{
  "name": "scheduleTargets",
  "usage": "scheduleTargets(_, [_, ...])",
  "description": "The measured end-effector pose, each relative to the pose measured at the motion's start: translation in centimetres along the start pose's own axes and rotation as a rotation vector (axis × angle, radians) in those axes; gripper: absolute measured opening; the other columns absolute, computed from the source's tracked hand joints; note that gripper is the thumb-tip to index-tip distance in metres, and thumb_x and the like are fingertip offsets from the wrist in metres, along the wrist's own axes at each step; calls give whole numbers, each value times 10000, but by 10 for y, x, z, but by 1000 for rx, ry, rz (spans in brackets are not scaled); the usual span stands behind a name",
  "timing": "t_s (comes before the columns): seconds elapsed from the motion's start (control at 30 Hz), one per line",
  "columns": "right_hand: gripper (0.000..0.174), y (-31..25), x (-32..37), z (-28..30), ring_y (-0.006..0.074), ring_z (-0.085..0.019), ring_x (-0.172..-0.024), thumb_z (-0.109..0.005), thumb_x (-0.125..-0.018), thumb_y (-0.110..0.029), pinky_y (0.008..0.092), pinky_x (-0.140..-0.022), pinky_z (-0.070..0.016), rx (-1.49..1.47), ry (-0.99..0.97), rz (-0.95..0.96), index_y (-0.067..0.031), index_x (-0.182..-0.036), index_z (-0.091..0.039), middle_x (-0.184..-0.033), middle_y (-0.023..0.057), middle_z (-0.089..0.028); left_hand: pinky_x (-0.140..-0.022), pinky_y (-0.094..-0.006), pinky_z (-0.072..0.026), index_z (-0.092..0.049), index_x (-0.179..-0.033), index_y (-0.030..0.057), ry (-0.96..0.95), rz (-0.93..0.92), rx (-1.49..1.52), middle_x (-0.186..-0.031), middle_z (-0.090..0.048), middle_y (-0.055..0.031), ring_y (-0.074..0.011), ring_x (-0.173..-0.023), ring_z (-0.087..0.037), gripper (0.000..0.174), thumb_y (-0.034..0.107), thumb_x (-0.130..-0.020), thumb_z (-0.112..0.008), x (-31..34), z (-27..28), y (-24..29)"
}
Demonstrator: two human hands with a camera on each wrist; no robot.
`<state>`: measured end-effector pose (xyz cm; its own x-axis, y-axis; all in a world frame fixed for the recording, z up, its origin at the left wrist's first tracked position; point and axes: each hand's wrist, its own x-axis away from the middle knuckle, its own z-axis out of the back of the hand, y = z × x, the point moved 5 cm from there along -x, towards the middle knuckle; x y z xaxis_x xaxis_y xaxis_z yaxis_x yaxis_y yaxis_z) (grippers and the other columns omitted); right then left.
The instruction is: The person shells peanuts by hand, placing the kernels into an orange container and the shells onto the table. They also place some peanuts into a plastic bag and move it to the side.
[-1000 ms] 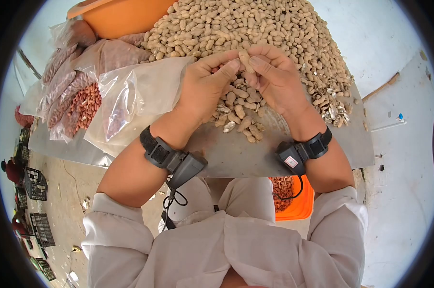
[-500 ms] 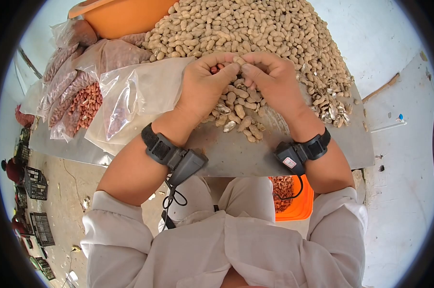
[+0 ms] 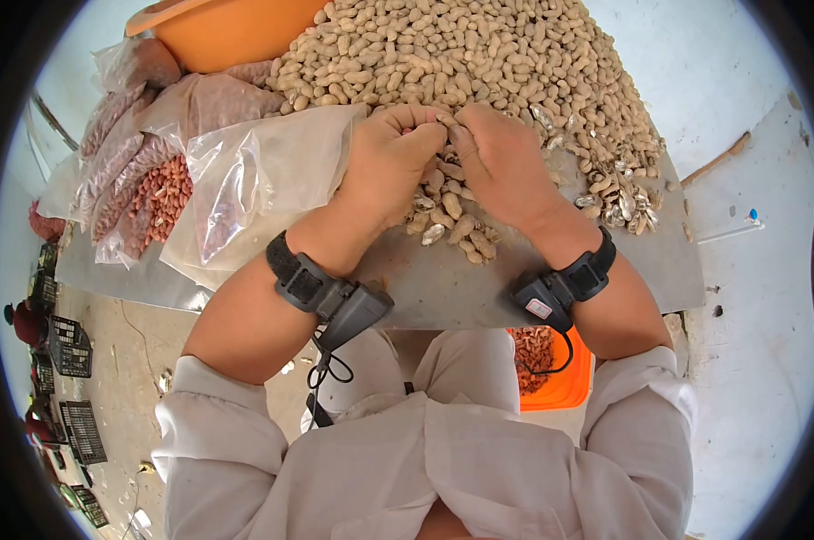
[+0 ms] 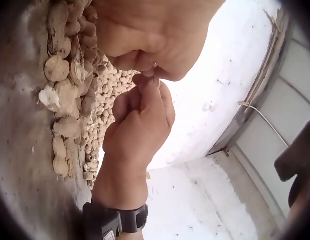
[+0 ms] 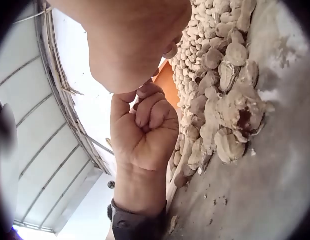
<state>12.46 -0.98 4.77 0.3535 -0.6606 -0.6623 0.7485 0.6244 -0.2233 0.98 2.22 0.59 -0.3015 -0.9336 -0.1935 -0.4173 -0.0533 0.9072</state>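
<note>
My two hands meet over the near side of a heap of unshelled peanuts (image 3: pixel 479 54). The left hand (image 3: pixel 380 166) pinches a peanut (image 3: pixel 445 119) between thumb and curled forefinger; little of its shell shows. Against the same peanut, my right hand (image 3: pixel 508 171) presses its thumb, fingers bent in and mostly hidden under the back of the hand. In the left wrist view the right hand (image 4: pixel 137 122) brings its fingertips right to the left one. The right wrist view shows the left hand (image 5: pixel 145 125) with fingers curled toward the palm.
Left of the heap lie plastic bags of red kernels (image 3: pixel 162 198) and a flat clear bag (image 3: pixel 263 171). An orange basin (image 3: pixel 227 36) stands behind them. Cracked shells (image 3: pixel 628 207) lie at the right. Below the table's edge is an orange container (image 3: pixel 560 396) with reddish bits.
The peanut was raised between both hands a second ago, then lowered into the fingers. Red kernels seen in the left hand are now hidden. The right hand has rolled over, its back upward.
</note>
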Motion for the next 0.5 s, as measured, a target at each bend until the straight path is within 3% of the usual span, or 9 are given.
scheduleTargets(0.23, [213, 6, -1, -8, 382, -552, -608, -487, -868, -147, 450, -534, -420, -17, 4, -75, -1, -716, -452, -636, 201, -528, -430, -180, -266, -580, -839, 45, 54, 58, 139, -631, -462, 62, -18, -479, -345, 52, 57, -844, -530, 0, -1, -8])
scheduleTargets(0.5, [233, 33, 4, -24, 340, -467, -569, -474, -875, -175, 395, -545, -389, -533, 34, -417, 34, -772, -481, -620, 208, -474, -433, -183, -280, -574, -874, 42, 76, 69, 154, -633, -467, 56, -21, -475, -347, 48, 61, -846, -541, 0, -4, -8])
